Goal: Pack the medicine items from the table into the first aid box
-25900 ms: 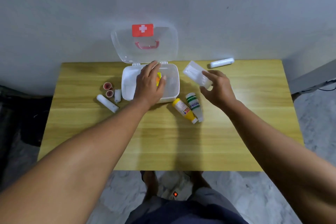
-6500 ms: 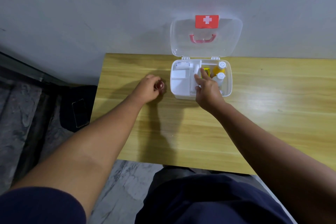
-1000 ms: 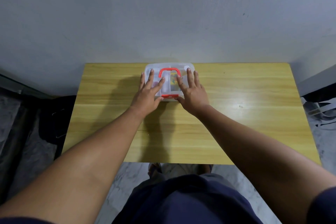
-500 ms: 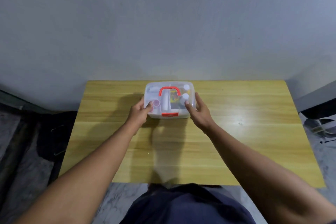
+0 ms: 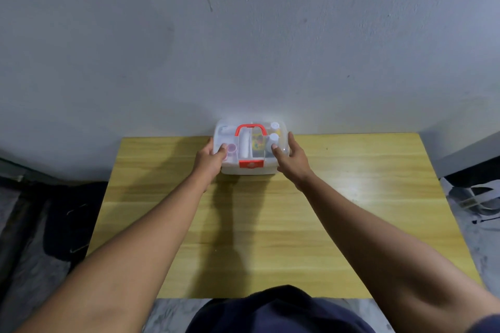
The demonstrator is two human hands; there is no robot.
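Note:
The white first aid box (image 5: 250, 169) stands at the table's far edge by the wall, its clear lid down, with a red handle (image 5: 249, 127) on top and a red latch (image 5: 251, 163) at the front. Through the lid I see white bottles, a yellow item and a pink roll inside. My left hand (image 5: 209, 160) grips the box's left side, thumb on the lid. My right hand (image 5: 290, 160) grips its right side, thumb on the lid as well.
The wooden table (image 5: 270, 224) carries only the box. A pale wall (image 5: 243, 48) rises right behind it. Dark bags lie on the floor at the left (image 5: 67, 219), and a rack stands at the right (image 5: 476, 197).
Both hands went from pressing flat on the lid to gripping the box's sides. The box now sits nearer the wall, and the view has pulled back and tilted up.

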